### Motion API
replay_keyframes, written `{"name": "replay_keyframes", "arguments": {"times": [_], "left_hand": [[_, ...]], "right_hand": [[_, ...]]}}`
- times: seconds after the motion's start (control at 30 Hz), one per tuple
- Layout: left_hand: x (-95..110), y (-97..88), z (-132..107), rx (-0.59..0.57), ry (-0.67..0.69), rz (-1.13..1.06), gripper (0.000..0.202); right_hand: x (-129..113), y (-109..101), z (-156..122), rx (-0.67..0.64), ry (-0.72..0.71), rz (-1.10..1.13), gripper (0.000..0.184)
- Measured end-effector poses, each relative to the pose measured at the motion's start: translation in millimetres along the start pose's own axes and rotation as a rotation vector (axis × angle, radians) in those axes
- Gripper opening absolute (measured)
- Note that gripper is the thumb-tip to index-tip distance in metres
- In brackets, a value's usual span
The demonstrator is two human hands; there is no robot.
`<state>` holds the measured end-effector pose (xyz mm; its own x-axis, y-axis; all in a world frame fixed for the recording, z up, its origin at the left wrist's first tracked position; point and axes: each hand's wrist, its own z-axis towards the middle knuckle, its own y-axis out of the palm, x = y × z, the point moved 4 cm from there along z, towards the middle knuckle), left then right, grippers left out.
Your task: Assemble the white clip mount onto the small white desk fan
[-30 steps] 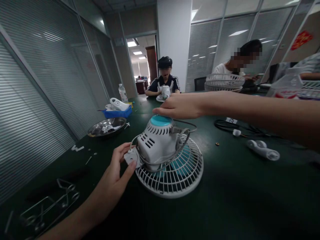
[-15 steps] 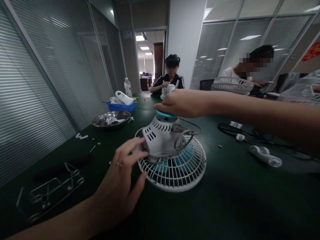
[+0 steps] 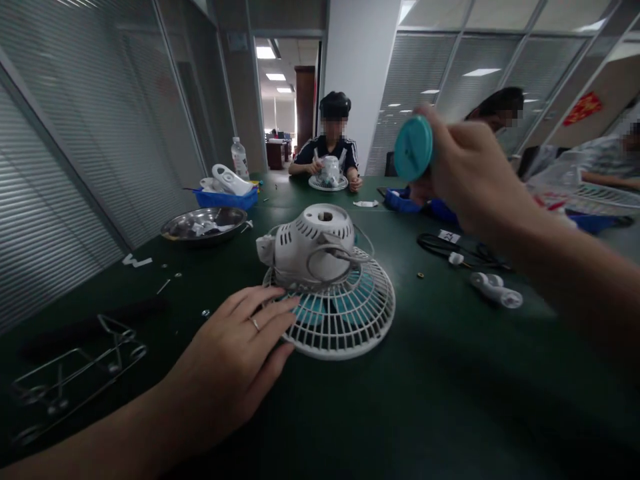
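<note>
A small white fan lies face down on the dark green table; its grille is on the table and the white motor housing points up with a bare hole on top. My left hand rests flat, fingers spread, against the grille's near left edge. My right hand is raised above the table to the right, fingers closed round a round teal cap. A wire loop wraps round the housing.
A steel bowl and a blue tray with white parts stand at the back left. A wire bracket lies near left. A white handle part and black cable lie right. Other people work at the far end.
My right hand has lifted the teal cap off the top of the motor housing and raised it to the right. My left hand has dropped from the housing to the grille's edge.
</note>
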<state>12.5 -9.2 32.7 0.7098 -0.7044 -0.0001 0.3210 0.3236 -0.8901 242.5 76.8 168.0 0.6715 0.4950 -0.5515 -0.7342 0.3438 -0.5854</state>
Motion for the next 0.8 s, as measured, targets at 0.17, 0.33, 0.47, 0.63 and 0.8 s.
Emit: {"name": "replay_keyframes", "arguments": {"times": [0.17,0.33,0.47,0.63,0.8], "left_hand": [[-15.9,3.5,-2.6,-0.032,-0.103,0.153,0.041],[-26.4,8.3,-2.2,-0.091,-0.192,0.172,0.049],[-30.0,10.7,-3.6,-0.099,-0.174,0.142,0.052],[-30.8,6.6,-5.3,-0.064,-0.094,0.104,0.045],[-31.8,-11.0,-5.1,0.037,-0.075,0.006,0.035]], "right_hand": [[49.2,20.9,-64.7,-0.095,0.062,-0.023,0.050],[59.5,35.4,-85.7,-0.187,0.024,-0.063,0.040],[46.5,38.2,-90.4,-0.177,-0.123,-0.254,0.030],[38.9,48.7,-98.3,-0.217,-0.271,-0.541,0.025],[53.1,50.6,-94.4,-0.310,-0.204,-0.519,0.028]]}}
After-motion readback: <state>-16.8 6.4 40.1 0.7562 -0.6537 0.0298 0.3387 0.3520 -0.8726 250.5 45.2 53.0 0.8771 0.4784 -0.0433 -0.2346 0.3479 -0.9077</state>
